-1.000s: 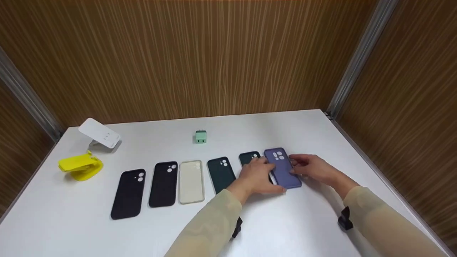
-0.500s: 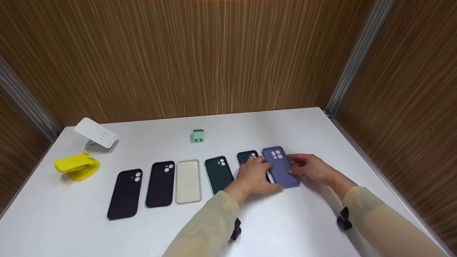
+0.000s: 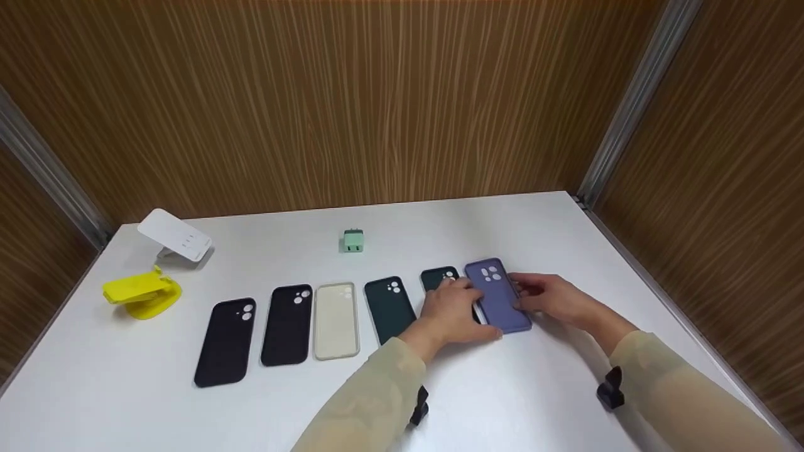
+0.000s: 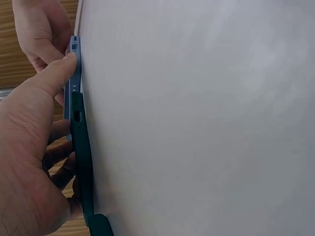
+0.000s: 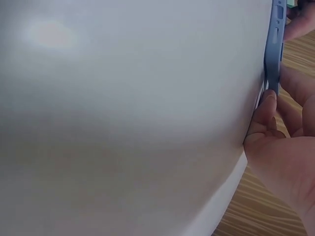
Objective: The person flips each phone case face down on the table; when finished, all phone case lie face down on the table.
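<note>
A purple phone case (image 3: pixel 496 301) lies camera-holes-up at the right end of a row on the white table. My right hand (image 3: pixel 556 298) pinches its right edge; the right wrist view shows thumb and finger on that edge of the case (image 5: pixel 274 49). Spread over the dark green phone case (image 3: pixel 433 276) beside it is my left hand (image 3: pixel 449 311), hiding much of that case. In the left wrist view, the left thumb (image 4: pixel 66 66) touches the purple case's bottom edge, with the other fingers over the green case (image 4: pixel 82 152). A second dark green case (image 3: pixel 388 307) lies left of that hand.
Further left lie a cream case (image 3: pixel 336 320) and two black cases (image 3: pixel 287 326). Behind the row stands a mint green plug adapter (image 3: pixel 353 241). White (image 3: pixel 176 235) and yellow (image 3: pixel 143 292) phone stands are at the far left. Wood-grain panels (image 3: pixel 352 107) enclose the table.
Both hands stay around the purple case, with the right fingers shifting very slightly along its edge. The head view swayed a little and came back. The other cases have not moved.
</note>
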`<state>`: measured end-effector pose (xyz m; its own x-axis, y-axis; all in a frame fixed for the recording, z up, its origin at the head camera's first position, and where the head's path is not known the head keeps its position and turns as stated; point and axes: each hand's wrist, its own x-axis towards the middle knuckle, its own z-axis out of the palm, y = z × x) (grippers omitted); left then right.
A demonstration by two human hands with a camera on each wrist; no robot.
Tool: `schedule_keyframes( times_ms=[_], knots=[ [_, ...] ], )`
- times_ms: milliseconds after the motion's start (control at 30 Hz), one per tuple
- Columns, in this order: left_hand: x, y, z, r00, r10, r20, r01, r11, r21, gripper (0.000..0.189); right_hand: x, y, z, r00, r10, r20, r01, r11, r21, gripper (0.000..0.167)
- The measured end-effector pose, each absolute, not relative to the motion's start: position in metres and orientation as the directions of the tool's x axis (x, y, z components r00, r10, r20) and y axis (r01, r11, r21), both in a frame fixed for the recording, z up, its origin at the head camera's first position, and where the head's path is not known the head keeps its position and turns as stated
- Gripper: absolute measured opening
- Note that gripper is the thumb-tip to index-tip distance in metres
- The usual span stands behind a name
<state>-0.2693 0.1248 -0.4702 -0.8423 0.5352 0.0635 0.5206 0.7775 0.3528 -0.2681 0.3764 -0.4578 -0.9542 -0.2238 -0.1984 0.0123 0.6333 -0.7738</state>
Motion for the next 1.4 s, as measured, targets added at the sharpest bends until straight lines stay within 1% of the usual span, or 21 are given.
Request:
schedule_keyframes(
  times_ms=[200,433,667,833,933,1000,1067,1167,1233,1300,1400],
  knots=[
    [-0.269,0.125,-0.469,-0.848,0.526,0.065,0.514,0.784,0.348,0.076,-0.271,0.378,-0.459,-0.952,-0.216,-0.216,0.045,0.601,-0.798,0.068],
    [-0.269,0.125,-0.470,-0.849,0.528,0.040,0.503,0.780,0.372,0.077,-0.272,0.380,-0.459,-0.947,-0.204,-0.246,0.119,0.489,-0.864,0.055],
    [-0.268,0.125,-0.468,-0.846,0.533,0.017,0.498,0.777,0.385,0.080,-0.271,0.379,-0.456,-0.944,-0.176,-0.278,0.201,0.362,-0.910,0.057],
    [-0.268,0.126,-0.460,-0.831,0.556,-0.006,0.519,0.779,0.352,0.081,-0.269,0.376,-0.452,-0.953,-0.136,-0.271,0.210,0.353,-0.912,0.056],
    [-0.265,0.127,-0.454,-0.830,0.556,0.030,0.536,0.783,0.315,0.080,-0.268,0.373,-0.451,-0.957,-0.124,-0.263,0.204,0.360,-0.910,0.057],
    [-0.262,0.129,-0.450,-0.839,0.537,0.086,0.534,0.785,0.314,0.079,-0.268,0.371,-0.450,-0.958,-0.122,-0.260,0.202,0.355,-0.913,0.056],
    [-0.256,0.131,-0.448,-0.848,0.509,0.147,0.524,0.768,0.368,0.075,-0.267,0.370,-0.450,-0.959,-0.123,-0.257,0.200,0.354,-0.914,0.057],
    [-0.245,0.138,-0.447,-0.867,0.466,0.179,0.472,0.648,0.598,0.073,-0.264,0.369,-0.448,-0.960,-0.108,-0.258,0.205,0.355,-0.912,0.056],
    [-0.240,0.142,-0.448,-0.884,0.441,0.153,0.392,0.524,0.757,0.074,-0.263,0.369,-0.446,-0.962,-0.106,-0.253,0.200,0.360,-0.911,0.056],
    [-0.237,0.146,-0.448,-0.903,0.416,0.108,0.293,0.411,0.863,0.077,-0.263,0.368,-0.444,-0.963,-0.108,-0.247,0.193,0.362,-0.912,0.056],
    [-0.235,0.147,-0.450,-0.921,0.385,0.053,0.193,0.334,0.923,0.079,-0.263,0.367,-0.444,-0.964,-0.121,-0.237,0.181,0.354,-0.918,0.056]
  ],
)
